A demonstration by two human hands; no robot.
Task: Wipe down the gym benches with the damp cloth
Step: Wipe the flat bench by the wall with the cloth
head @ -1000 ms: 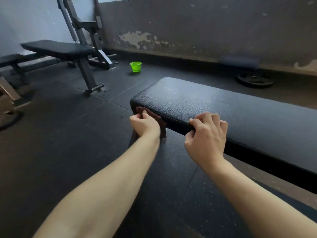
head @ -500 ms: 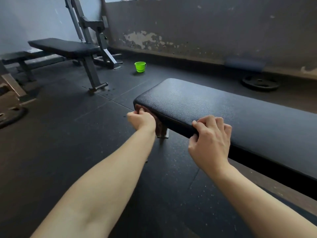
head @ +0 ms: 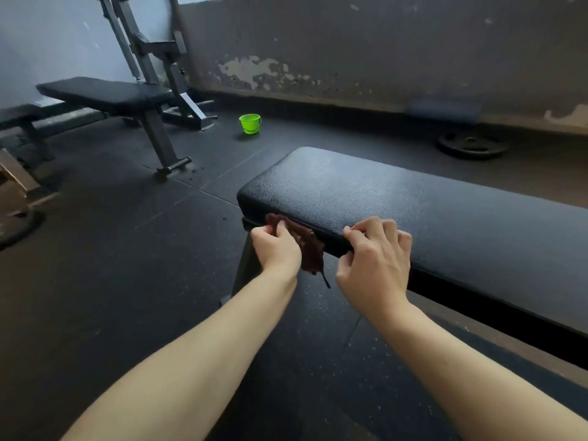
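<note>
The near bench (head: 413, 211) ran from the centre of the frame off the right edge, a long pad with rounded corners covered in black, finely pebbled vinyl that caught a dull sheen. The cloth (head: 310, 249), dark reddish-brown and crumpled, was against the pad's front side near its left end, with a thin dark strand dangling from its lower edge. The left hand (head: 276, 249) grasped the cloth, fingers curled into its folds. Just to the right, the right hand (head: 375, 262) clutched the bench's front edge, fingers hooked over the top and the thumb against the side.

Much of the cloth lay behind the left hand, and the bench's frame showed only as a dark leg below the wrist. The far right of the pad was cut off by the frame.

The floor (head: 111, 265) was dark rubber matting, speckled and seamed into tiles. In the upper left stood a second bench (head: 105, 95), also black-padded, on grey square-tube steel legs, with an upright metal rack (head: 143, 43) behind it. A small bright green plastic bucket (head: 250, 123) sat on the floor at upper centre. A round black weight plate (head: 473, 144) lay flat at upper right, near the grey wall (head: 350, 43), whose paint had flaked away in pale patches.
</note>
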